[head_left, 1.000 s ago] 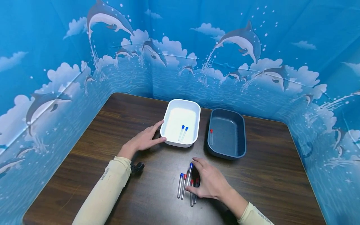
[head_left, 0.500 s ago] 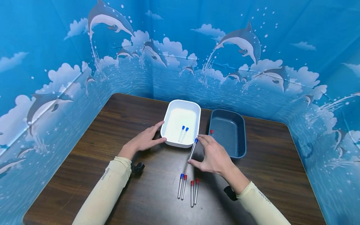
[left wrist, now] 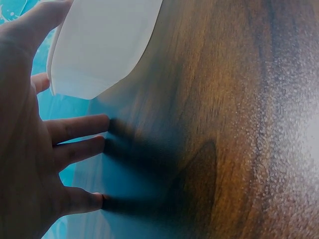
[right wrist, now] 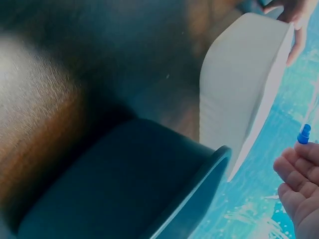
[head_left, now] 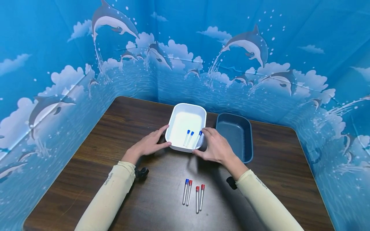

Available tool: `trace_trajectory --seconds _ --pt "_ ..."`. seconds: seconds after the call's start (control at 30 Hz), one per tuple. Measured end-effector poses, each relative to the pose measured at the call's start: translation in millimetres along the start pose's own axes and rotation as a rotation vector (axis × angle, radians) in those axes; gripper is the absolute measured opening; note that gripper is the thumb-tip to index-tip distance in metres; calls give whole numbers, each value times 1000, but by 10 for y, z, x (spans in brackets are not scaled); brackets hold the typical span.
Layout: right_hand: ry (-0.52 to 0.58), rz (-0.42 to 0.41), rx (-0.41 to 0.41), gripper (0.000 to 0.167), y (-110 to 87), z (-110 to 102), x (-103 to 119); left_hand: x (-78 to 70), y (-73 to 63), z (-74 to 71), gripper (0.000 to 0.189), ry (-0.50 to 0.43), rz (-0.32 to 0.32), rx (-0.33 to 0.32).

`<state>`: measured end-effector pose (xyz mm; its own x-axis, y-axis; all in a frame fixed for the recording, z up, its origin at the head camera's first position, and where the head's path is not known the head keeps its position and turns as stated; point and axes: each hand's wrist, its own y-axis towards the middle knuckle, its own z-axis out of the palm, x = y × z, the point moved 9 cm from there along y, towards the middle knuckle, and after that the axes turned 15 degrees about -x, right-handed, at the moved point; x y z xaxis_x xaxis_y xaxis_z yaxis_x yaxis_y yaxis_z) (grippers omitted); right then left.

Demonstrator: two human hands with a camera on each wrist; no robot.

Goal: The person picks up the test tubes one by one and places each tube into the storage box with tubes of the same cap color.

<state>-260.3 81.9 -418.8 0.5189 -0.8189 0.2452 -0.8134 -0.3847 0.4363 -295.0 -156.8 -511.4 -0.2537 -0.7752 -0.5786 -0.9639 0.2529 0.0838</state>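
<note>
Moved: right hand (head_left: 214, 146) and the blue-capped tube (head_left: 198, 140) it pinches, now at white tray (head_left: 185, 119)'s near right side. Left hand (head_left: 147, 143): fingers (left wrist: 79, 128) spread, touching rim. Best lowered gently, clear of neighbouring tubes (head_left: 186, 137).

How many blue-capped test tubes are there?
4. Two blue-capped test tubes lie in the white tray, a third is in the right grip over that tray, and a fourth on the table. The right grip hides part of the dark tray, so more may be hidden.
</note>
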Motion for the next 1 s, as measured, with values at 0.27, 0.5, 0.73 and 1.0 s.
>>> trace_trajectory --seconds 0.27,0.5,0.73,1.0 --pt "-37 37 39 96 199 152 -89 -14 0 -17 92 -1 -7 -3" --pt "-52 55 103 96 304 347 -126 -5 -4 -8 89 -4 -9 3" --pt "-55 48 127 94 397 479 -109 -6 -9 -12 91 -17 -5 4" --pt "-72 43 176 95 476 642 -33 -14 -16 -15 91 -23 5 4"
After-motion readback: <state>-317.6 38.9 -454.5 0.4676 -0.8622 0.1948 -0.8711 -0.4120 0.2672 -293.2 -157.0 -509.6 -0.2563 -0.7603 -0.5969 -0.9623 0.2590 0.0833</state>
